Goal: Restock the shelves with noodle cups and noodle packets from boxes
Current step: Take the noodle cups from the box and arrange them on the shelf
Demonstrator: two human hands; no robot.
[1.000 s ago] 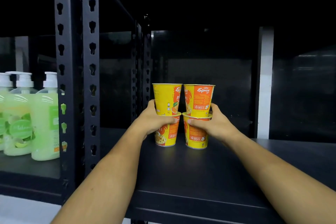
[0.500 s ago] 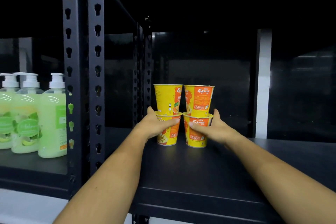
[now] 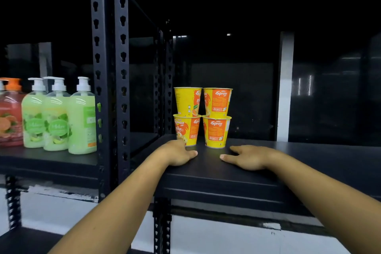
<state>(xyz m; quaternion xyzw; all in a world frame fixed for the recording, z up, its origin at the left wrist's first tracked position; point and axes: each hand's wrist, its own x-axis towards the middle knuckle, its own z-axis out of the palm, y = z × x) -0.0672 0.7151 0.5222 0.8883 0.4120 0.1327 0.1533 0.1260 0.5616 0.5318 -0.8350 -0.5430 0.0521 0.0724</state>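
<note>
On the shelf, left hand and right hand lie flat, empty; upright noodle cups stand just beyond the left.

A black metal shelf board carries two yellow-and-orange Express noodle cups, upright and side by side near its left end. In front of them the left hand and right hand lie palm-down, fingers straight. The adjoining shelf to the left holds three green pump soap bottles and a red one.
</note>
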